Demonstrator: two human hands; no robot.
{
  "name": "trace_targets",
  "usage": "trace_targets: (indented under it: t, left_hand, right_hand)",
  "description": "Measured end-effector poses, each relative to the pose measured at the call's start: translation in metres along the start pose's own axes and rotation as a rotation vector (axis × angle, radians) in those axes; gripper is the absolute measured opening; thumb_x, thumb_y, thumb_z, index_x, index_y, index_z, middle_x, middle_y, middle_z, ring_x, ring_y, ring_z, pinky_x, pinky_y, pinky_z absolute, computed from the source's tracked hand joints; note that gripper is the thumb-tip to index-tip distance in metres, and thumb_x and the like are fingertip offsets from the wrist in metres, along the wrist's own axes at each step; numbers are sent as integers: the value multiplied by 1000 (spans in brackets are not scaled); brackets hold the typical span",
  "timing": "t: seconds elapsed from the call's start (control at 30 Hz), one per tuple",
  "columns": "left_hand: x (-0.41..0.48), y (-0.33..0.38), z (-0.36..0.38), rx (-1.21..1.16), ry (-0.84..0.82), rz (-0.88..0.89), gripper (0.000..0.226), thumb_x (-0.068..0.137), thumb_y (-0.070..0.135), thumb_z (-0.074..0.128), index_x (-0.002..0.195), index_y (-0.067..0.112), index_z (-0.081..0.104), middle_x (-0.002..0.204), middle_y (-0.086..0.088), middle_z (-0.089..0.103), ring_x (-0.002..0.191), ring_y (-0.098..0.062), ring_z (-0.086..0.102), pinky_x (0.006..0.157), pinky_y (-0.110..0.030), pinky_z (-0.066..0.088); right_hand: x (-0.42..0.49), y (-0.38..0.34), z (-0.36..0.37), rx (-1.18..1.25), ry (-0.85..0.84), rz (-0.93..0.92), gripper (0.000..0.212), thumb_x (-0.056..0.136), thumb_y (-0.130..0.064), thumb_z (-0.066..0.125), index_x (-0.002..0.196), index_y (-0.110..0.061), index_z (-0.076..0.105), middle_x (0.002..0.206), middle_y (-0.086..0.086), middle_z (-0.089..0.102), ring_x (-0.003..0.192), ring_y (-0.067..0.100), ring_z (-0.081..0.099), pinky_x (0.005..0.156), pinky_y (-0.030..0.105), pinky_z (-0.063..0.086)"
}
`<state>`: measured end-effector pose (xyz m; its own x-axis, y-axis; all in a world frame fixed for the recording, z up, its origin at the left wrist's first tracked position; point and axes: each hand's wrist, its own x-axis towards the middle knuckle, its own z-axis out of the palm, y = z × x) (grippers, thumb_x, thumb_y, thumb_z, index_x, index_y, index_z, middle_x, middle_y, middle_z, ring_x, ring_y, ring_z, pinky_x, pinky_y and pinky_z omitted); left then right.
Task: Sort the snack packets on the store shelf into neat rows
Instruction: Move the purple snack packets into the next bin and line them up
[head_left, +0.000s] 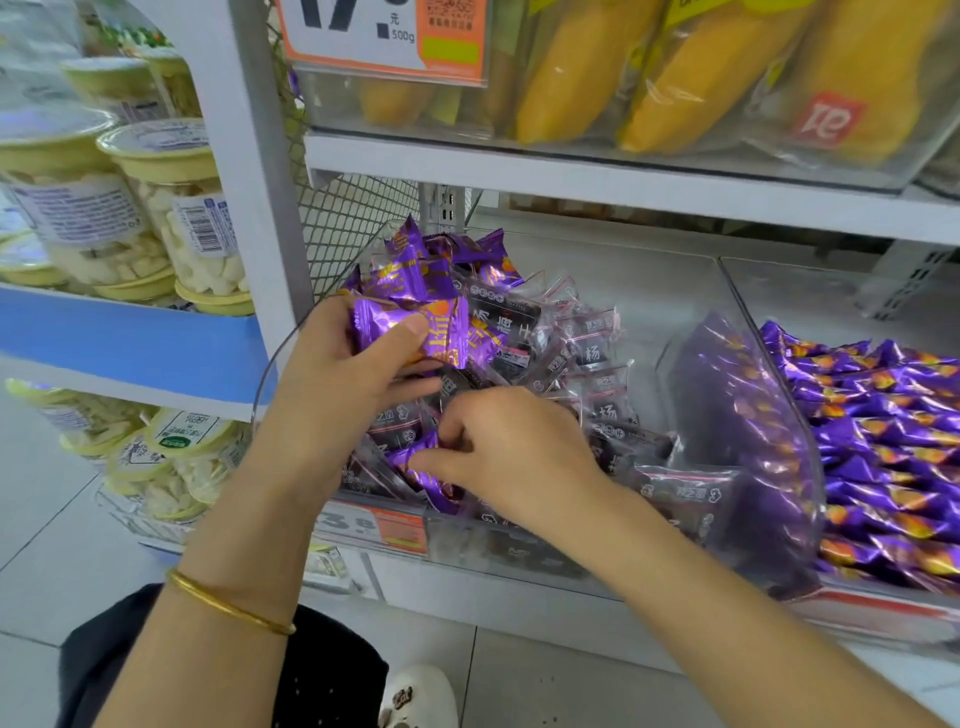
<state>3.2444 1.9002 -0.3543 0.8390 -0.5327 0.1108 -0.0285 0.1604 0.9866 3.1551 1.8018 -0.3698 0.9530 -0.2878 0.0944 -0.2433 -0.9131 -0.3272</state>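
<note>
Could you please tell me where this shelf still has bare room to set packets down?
Bare floor shows at the back of the left bin, behind the dark packets, and at the back of the right bin, behind the purple packets. Both bin fronts are crowded.

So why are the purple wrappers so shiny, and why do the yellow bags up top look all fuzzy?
Head view: the foil purple packets throw light back as white glare; head view, the yellow bags are smeared and soft; sharpest is the middle, where the left hand grips the upper purple packet and the right hand pinches the lower purple packet.
</note>
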Motion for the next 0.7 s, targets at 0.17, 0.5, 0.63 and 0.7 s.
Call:
trace_targets:
  t: [0.17,0.5,0.63,0.7]
  left_hand:
    - [0,0,-2,-10,-7,-6,25,89,15,59,109,2,50,96,-14,67,80,-22,70,65,-27,58]
    - [-7,1,13,-134,-62,-5,16,91,13,55,105,21,50,94,-10,69,77,-28,72,62,-28,58]
    - [-10,-4,33,-122,-163,-31,16,91,11,54,106,16,49,87,-13,67,74,-29,71,61,-29,58]
    - [-10,-6,42,-113,-178,-30,14,91,9,55,102,16,49,79,-10,64,72,-27,71,61,-29,58]
  right_hand:
    - [5,2,1,288,16,53,13,80,-30,69,76,-19,63,75,-2,64,74,17,59,65,30,46]
    - [-31,45,-46,1458,251,153,16,88,5,52,89,-11,55,93,14,64,74,29,70,50,27,54]
    - [-41,48,-53,1612,205,139,10,73,-16,59,80,-10,61,91,7,63,79,27,65,57,32,54]
    - [-45,49,-52,1459,299,144,11,74,-19,72,72,-17,61,87,-2,65,75,16,62,60,31,53]
